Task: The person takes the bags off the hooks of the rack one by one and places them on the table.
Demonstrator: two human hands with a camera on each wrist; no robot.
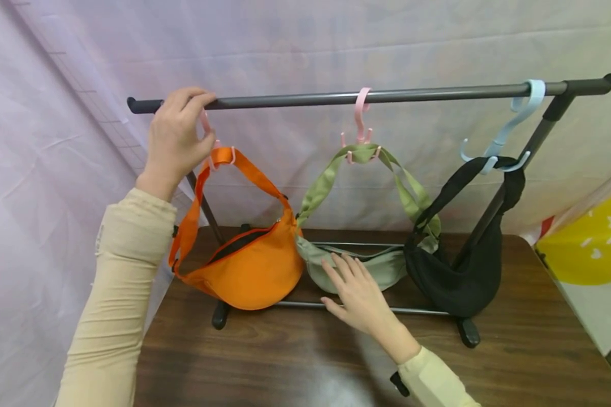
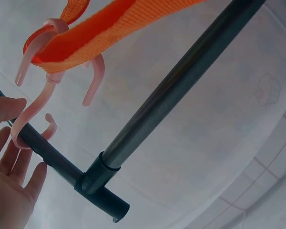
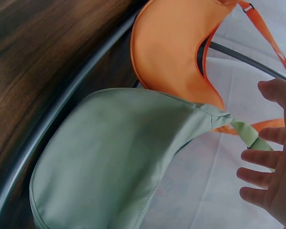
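On the left, an orange sling bag hangs by its strap from a pink hook on a dark metal rail. My left hand is up at that hook, fingers over the rail and fairly straight, thumb beside the hook's stem. A green sling bag hangs in the middle from another pink hook. In the head view my right hand appears in front of the green bag, fingers extended and holding nothing. The right wrist view shows its fingers spread near the green strap.
A black sling bag hangs at the right from a light blue hook. The rack's feet stand on a brown wooden table. Behind is a pale curtain; a yellow shape shows at far right.
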